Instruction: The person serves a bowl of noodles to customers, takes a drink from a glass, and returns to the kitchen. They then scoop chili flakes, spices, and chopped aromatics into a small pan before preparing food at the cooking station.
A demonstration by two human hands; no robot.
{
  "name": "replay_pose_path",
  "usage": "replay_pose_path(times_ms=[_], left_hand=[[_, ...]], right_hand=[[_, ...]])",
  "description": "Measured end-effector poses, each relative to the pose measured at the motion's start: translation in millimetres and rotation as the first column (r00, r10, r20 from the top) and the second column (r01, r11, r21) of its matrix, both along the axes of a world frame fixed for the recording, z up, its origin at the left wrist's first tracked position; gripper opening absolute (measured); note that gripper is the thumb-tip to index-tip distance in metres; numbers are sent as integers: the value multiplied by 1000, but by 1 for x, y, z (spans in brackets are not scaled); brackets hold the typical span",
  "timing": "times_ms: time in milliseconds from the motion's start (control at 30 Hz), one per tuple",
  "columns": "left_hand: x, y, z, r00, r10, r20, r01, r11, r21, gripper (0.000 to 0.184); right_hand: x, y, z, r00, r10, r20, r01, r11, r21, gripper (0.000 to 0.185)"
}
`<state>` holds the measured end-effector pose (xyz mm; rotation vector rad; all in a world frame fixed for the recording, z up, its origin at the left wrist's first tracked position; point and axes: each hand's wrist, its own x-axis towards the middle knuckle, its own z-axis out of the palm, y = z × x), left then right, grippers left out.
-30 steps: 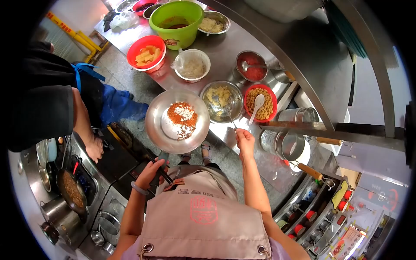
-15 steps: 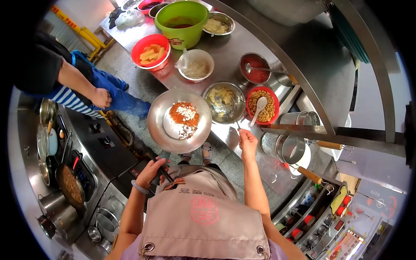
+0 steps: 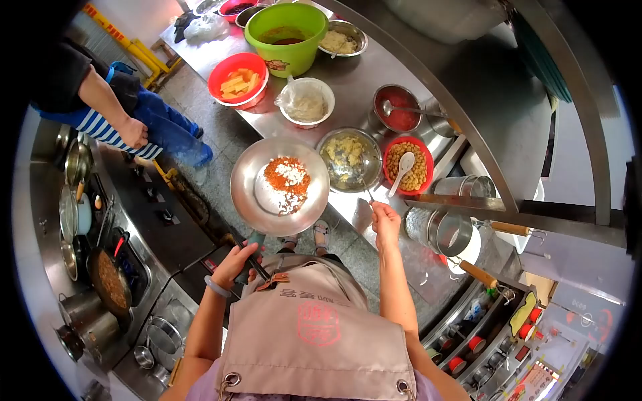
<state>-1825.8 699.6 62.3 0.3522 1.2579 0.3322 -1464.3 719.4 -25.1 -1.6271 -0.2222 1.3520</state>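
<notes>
My left hand (image 3: 235, 264) is closed around the dark handle of a shiny frying pan (image 3: 249, 204), held level before my apron. Red-orange seasoning (image 3: 286, 175) lies in the pan, with white powder or grains on top. My right hand (image 3: 386, 224) pinches the thin handle of a metal spoon (image 3: 366, 190), whose head reaches into a steel bowl (image 3: 325, 175) on the counter. In that bowl is a pale yellow minced food (image 3: 346, 151), perhaps garlic. Right beside it stands a red bowl of beans or nuts (image 3: 409, 167) with a white spoon (image 3: 403, 171).
On the steel counter (image 3: 348, 73) stand a green tub (image 3: 294, 57), a red bowl of yellow strips (image 3: 239, 80), a white bowl (image 3: 306, 101) and a pot of red sauce (image 3: 400, 119). A co-worker (image 3: 110, 100) stands left near the stove (image 3: 137, 200). A metal shelf frame (image 3: 461, 202) overhangs the right.
The view has shifted slightly. In the steel bowl the spoon has moved a little, and the pale mince looks more gathered toward the far side. The co-worker's legs have moved slightly left.
</notes>
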Motion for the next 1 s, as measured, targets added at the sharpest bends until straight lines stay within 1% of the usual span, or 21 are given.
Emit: replay_pose_path(times_ms=[133, 167, 267, 300, 400, 433, 500, 533, 567, 600, 633, 667, 700, 767, 800, 867, 900, 967, 1000], left_hand=[[-1, -3, 0, 1000, 12, 0, -12, 1000, -12, 28], [-1, -2, -2, 1000, -7, 15, 7, 1000, 9, 28], [-2, -3, 0, 1000, -19, 4, 19, 999, 31, 29], [-2, -2, 2, 1000, -21, -13, 22, 999, 33, 30], [-1, 4, 12, 999, -31, -36, 33, 998, 49, 31], [-1, 6, 14, 998, -59, -28, 60, 996, 65, 31], [-2, 5, 12, 998, -50, -31, 52, 997, 55, 31], [-2, 7, 12, 997, -60, -51, 62, 997, 50, 31], [-1, 8, 14, 995, -67, -72, 70, 996, 46, 30], [0, 9, 15, 995, -67, -71, 70, 996, 47, 30], [0, 10, 15, 997, -61, -37, 63, 997, 53, 31], [-1, 9, 15, 999, -47, -4, 47, 997, 62, 31], [0, 10, 17, 999, -47, -4, 47, 997, 62, 31], [2, 10, 22, 1000, -24, -15, 24, 999, 39, 33], [2, 10, 23, 1000, -23, -16, 24, 999, 39, 33], [2, 11, 23, 1000, -29, -9, 29, 998, 63, 34], [1, 11, 22, 1000, -29, -9, 29, 998, 63, 34], [-1, 8, 18, 999, -37, -33, 39, 997, 61, 34], [-2, 8, 18, 999, -37, -33, 39, 997, 61, 34]], right_hand=[[-5, -2, 12, 999, -7, 34, 8, 1000, -29, 15], [-4, -3, 16, 999, -7, 34, 8, 1000, -29, 15], [-8, -4, 20, 1000, 15, 16, -15, 999, 47, 15], [-7, -4, 21, 1000, 25, 9, -25, 999, 46, 15], [-17, -2, 44, 986, 166, -9, -164, 980, 117, 15], [-23, 0, 49, 985, 173, -14, -170, 978, 118, 15], [-35, 4, 53, 950, 296, 96, -309, 936, 171, 15], [-39, 6, 52, 932, 348, 102, -361, 914, 185, 14], [-43, 7, 46, 930, 352, 103, -366, 911, 188, 14], [-48, 8, 38, 915, 366, 168, -395, 898, 196, 13], [-50, 10, 32, 895, 381, 232, -428, 880, 204, 13], [-52, 15, 34, 863, 430, 263, -482, 858, 177, 13], [-53, 15, 37, 863, 430, 263, -482, 858, 177, 13], [-55, 21, 41, 799, 468, 378, -547, 827, 133, 15], [-56, 20, 42, 799, 468, 377, -547, 827, 133, 15], [-59, 25, 45, 740, 445, 504, -566, 817, 110, 15], [-60, 25, 48, 740, 445, 504, -566, 817, 110, 15], [-62, 25, 55, 554, 434, 710, -667, 742, 67, 14], [-62, 25, 54, 554, 434, 711, -667, 742, 68, 14]])
